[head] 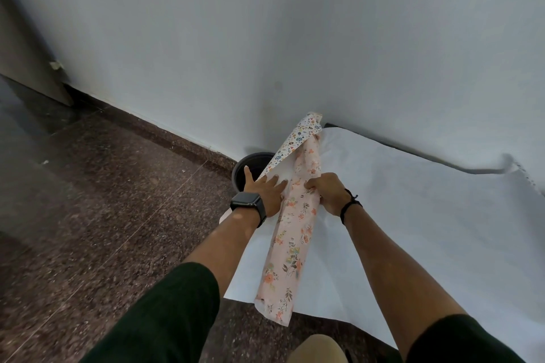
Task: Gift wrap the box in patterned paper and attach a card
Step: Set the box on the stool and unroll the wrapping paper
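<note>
A roll of pink floral wrapping paper [290, 233] is grasped near its upper half by the right hand [327, 193], the fingers curled round the tube from its right side. Just left of that grip, the left hand [265, 186] lies flat with straight fingers pressed on the white underside of a second sheet, patterned with small hearts and dots [298, 138], which peels away above and to the left of the grip. Below the grip the roll runs down toward the person, its lower end reaching the near edge of the white sheet [398, 215] spread under both hands. A dark round bin [244, 168] stands just beyond the left hand's fingertips, by the wall.

The box and the card are not seen in this view; where they lie cannot be told.

The step in hand appears to be the separating of one patterned sheet from the roll. It would best be done with the tube held firmly but not crushed, while the outer sheet is eased off under the flat palm, so that no creases or tears are started at the free corner above the grip. The sheet should be drawn out evenly along its length rather than from one end.

A dark smartwatch [247, 205] is worn on the left wrist and a black cord bracelet [349, 203] on the right. No brand, label or legible writing is to be seen.
</note>
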